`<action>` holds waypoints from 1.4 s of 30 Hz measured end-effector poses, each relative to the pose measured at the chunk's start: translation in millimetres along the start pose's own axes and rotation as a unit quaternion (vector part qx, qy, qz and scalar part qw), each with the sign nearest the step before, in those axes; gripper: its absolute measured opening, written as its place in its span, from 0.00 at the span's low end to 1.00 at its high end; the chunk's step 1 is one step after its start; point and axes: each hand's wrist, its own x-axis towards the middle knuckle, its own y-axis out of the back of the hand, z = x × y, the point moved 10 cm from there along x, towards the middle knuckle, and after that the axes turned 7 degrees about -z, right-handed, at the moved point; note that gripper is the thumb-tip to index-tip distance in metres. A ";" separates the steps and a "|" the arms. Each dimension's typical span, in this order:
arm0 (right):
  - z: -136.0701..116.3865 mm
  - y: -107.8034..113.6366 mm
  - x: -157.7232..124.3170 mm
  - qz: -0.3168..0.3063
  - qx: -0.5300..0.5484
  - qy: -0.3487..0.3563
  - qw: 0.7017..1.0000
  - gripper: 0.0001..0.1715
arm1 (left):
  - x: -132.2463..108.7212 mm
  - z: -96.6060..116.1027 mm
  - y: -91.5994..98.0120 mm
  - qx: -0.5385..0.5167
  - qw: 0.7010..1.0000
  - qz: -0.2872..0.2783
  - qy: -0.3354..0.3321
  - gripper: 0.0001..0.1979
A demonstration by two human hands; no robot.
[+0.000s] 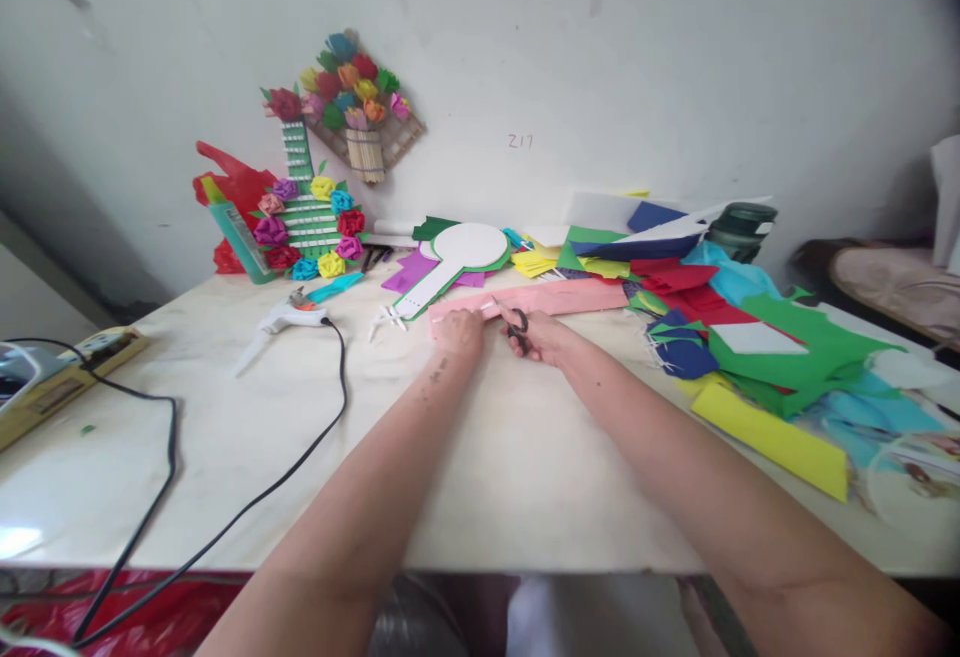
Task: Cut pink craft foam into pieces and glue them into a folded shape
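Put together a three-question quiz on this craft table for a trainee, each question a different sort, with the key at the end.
1. True or false: the white glue gun lies on the table, farther left than both hands.

2. Multiple choice: what does the right hand hold?
A) nothing
B) scissors
C) a yellow sheet

3. Fill in the colour: the left hand touches one end of the long ____ strip.

Key: 1. True; 2. B; 3. pink
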 end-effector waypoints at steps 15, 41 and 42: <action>-4.6 -0.9 -9.6 0.056 -0.020 0.044 0.997 0.20 | -4.1 -2.0 3.4 -0.015 1.000 -0.008 -0.001 0.16; 5.3 0.2 -3.5 0.008 0.015 0.013 1.000 0.20 | 7.2 -13.6 33.6 0.016 0.998 0.053 -0.019 0.13; 5.3 -0.1 -3.6 0.007 0.015 0.012 1.000 0.20 | 8.5 -15.4 34.7 0.014 0.998 0.060 -0.017 0.14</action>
